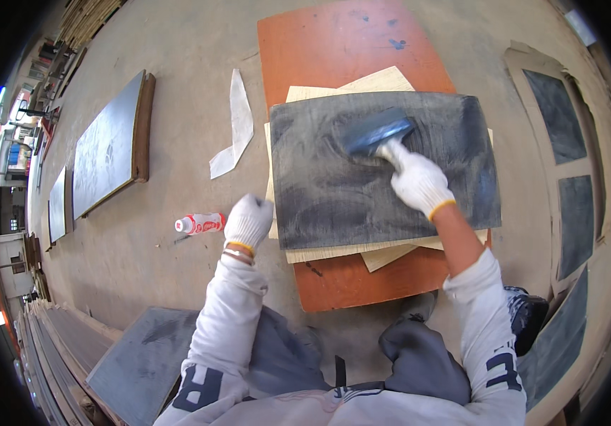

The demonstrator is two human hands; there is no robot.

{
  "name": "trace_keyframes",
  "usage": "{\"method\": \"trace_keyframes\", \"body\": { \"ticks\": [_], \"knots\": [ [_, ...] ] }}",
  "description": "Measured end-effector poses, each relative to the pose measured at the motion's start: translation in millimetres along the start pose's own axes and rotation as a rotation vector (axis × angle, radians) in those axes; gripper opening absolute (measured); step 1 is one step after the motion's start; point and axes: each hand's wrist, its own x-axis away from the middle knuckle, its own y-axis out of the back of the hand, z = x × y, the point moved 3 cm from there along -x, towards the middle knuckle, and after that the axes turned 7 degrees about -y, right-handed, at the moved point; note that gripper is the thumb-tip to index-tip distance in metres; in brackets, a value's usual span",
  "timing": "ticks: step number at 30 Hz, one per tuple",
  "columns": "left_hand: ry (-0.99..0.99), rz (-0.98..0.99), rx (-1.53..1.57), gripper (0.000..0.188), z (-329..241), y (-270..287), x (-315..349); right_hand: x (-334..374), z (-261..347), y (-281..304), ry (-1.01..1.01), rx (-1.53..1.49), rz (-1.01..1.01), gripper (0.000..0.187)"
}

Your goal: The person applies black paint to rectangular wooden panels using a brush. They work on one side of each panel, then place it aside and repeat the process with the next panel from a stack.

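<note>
My right hand (422, 183), in a white knit glove with a yellow cuff, grips the pale handle of a wide flat brush (380, 133). Its dark bluish head is blurred and lies over a dark grey board (383, 195) with smeared, streaky marks. Under that board are pale wood sheets (351, 253), turned at different angles, and a reddish-brown panel (362, 287) at the bottom. My left hand (249, 220), gloved alike, is closed in a fist beside the stack's left edge; no object shows in it. A red and white plastic bottle (202, 224) lies on its side next to it.
A bent white strip (236, 128) lies on the concrete floor left of the stack. Farther left stands a thick stack of dark-topped boards (110, 145). Dark panels (554, 117) lie along the right side. Another grey board (146, 362) is at the lower left, beside long stacked planks (53, 362).
</note>
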Motion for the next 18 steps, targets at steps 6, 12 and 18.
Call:
{"method": "trace_keyframes", "body": {
  "ticks": [6, 12, 18],
  "knots": [
    [0.253, 0.318, 0.695, 0.040, 2.0, -34.6, 54.8, 92.0, -122.8, 10.3, -0.205, -0.372, -0.461, 0.050],
    [0.340, 0.198, 0.927, 0.043, -3.3, -42.5, 42.6, 104.7, -280.7, 27.7, -0.642, -0.524, -0.736, 0.034],
    [0.427, 0.103, 0.928, 0.051, 0.7, -51.0, 30.9, 78.9, -324.7, 3.3, -0.493, -1.298, -0.616, 0.010]
  ]
}}
